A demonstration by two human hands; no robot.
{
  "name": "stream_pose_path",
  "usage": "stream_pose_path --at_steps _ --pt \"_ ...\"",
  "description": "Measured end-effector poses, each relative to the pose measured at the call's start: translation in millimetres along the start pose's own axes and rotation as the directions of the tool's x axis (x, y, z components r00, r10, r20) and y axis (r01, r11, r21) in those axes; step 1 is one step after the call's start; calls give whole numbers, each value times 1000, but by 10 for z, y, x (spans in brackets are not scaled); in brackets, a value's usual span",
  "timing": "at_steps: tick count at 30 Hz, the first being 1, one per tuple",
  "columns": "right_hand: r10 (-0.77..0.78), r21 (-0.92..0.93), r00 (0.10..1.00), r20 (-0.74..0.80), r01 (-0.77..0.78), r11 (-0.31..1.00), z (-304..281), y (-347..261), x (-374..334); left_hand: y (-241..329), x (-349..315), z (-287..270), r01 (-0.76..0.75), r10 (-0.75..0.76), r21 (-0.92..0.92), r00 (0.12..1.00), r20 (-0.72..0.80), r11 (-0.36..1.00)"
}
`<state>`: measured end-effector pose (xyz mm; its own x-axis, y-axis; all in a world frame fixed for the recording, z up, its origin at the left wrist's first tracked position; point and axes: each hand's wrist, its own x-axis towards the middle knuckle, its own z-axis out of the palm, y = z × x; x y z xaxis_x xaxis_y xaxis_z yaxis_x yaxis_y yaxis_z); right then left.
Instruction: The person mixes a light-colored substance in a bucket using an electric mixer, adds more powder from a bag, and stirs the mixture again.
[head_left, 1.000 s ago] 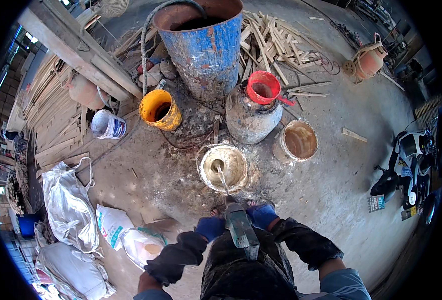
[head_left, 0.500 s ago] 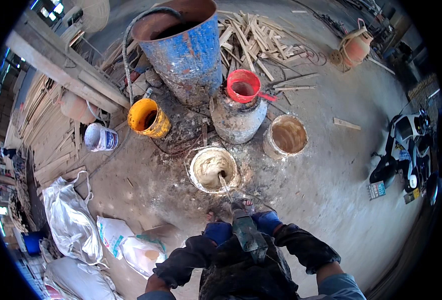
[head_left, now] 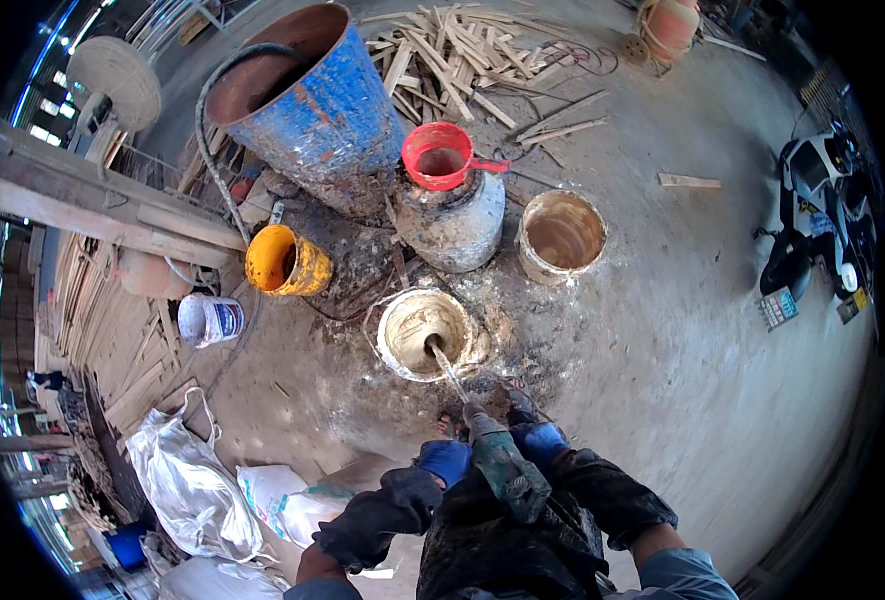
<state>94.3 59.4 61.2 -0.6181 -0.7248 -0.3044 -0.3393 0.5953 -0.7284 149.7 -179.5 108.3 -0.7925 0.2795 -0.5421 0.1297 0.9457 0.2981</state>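
With blue gloves on, my left hand (head_left: 445, 461) and my right hand (head_left: 539, 442) are closed at either side of a green and grey mixing drill (head_left: 510, 468). The handles under my fingers are mostly hidden. From the drill a long metal shaft (head_left: 451, 374) slants down into a white bucket (head_left: 394, 322) of thick cream-coloured paste (head_left: 415, 318). A hollow shows in the paste around the shaft; the end of the shaft is sunk out of sight. My feet stand just on the near side of the bucket.
Behind the bucket stand a big blue barrel (head_left: 332, 125), a grey drum (head_left: 452, 235) with a red dipper (head_left: 437, 183) on top, a yellow bucket (head_left: 312, 270) and a coated pail (head_left: 540, 268). White sacks (head_left: 187, 480) lie left. A motorbike (head_left: 812, 220) is far right.
My head view has turned and shifted, so the surroundings sit differently. The drill leans a little more, and the hollow around the shaft in the paste looks wider. Both hands keep their grip.
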Motion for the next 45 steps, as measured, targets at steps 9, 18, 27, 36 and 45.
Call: stream_pose_path --at_steps 9,18,27,36,45 --pt "25 40 997 -77 -22 999 400 93 134 -209 27 -147 -84 81 42 994 71 996" --pt "64 -13 997 -35 -65 998 602 153 3 -128 6 -139 -96 80 108 986 147 989" --pt "71 43 991 -113 -67 997 708 84 -90 -110 55 -254 -157 129 132 972 198 979" --pt "116 67 993 -10 -115 991 494 -114 -60 -183 22 -243 -149 110 163 968 227 975" --pt "142 73 977 -157 -132 989 826 -49 31 -217 83 -385 -113 41 202 943 329 973"
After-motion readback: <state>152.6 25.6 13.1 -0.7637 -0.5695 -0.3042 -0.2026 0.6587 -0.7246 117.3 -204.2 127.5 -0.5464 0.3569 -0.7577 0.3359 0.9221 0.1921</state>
